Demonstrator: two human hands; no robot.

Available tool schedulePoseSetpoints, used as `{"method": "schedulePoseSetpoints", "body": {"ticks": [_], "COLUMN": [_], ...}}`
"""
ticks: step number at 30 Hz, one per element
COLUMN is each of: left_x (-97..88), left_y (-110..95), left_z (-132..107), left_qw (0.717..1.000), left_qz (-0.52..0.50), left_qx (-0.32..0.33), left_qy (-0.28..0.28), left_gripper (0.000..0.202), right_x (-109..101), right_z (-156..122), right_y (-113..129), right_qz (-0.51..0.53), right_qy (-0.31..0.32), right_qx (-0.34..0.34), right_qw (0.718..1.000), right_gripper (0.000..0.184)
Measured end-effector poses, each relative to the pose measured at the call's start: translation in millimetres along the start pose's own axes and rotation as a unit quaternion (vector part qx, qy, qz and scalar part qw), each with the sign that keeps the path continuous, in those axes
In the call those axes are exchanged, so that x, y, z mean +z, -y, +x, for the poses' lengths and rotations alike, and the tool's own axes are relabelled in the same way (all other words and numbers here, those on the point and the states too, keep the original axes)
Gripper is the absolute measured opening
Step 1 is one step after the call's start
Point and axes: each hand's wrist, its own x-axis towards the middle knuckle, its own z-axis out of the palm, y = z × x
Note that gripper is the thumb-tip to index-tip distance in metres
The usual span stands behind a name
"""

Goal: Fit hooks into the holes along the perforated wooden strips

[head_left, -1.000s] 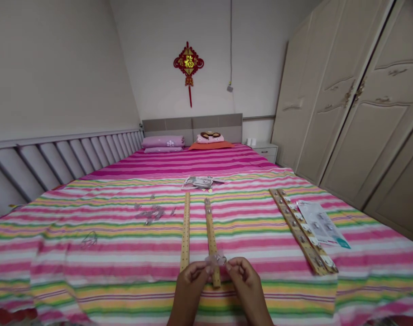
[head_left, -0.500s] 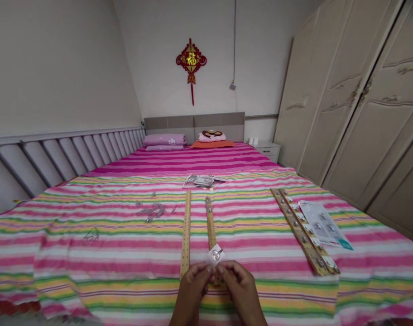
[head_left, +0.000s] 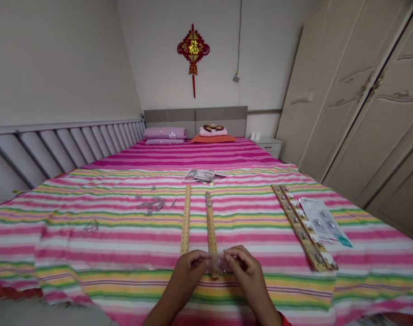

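Between my two hands is a small clear plastic piece [head_left: 216,261] with a shiny metal part, blurred in outline. Fingertips of my left hand [head_left: 193,269] pinch its left edge. My right hand [head_left: 246,270] pinches near its right side, thumb and forefinger together. Just beneath lies a narrow wooden strip [head_left: 211,226] with rows of holes and a few metal pieces at its far end. To the left of it runs a second holed wooden strip [head_left: 185,217], bare along its visible length; my left hand is close to its near end.
At right lie two wooden strips [head_left: 296,222] bearing several metal pieces, beside a clear package [head_left: 324,222]. Loose clear plastic bits [head_left: 154,204] and a thin clear scrap [head_left: 91,226] lie at left. A pile of packets [head_left: 202,175] sits farther back on the striped bedsheet [head_left: 125,253].
My hands have moved slightly apart and the plastic piece has come down and tilted, from upright-facing to flatter between them. The view has shifted a little.
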Motion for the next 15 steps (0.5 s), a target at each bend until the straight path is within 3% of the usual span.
{"method": "schedulePoseSetpoints", "body": {"ticks": [7, 15], "left_x": [-3.4, -5.7], "left_y": [-13.7, -8.9], "left_z": [4.0, 40.7], "left_qw": [0.999, 0.996], "left_qz": [0.053, 0.082], "left_qx": [0.011, 0.042], "left_qy": [0.007, -0.016], "left_gripper": [0.023, 0.035], "right_x": [2.4, 8.8], "right_z": [-1.9, 26.6], "right_y": [-11.5, -19.4], "right_qz": [-0.001, 0.080], "right_qy": [0.076, 0.069], "right_qx": [0.042, 0.095], "right_qw": [0.996, 0.990], "right_gripper": [0.035, 0.036]}}
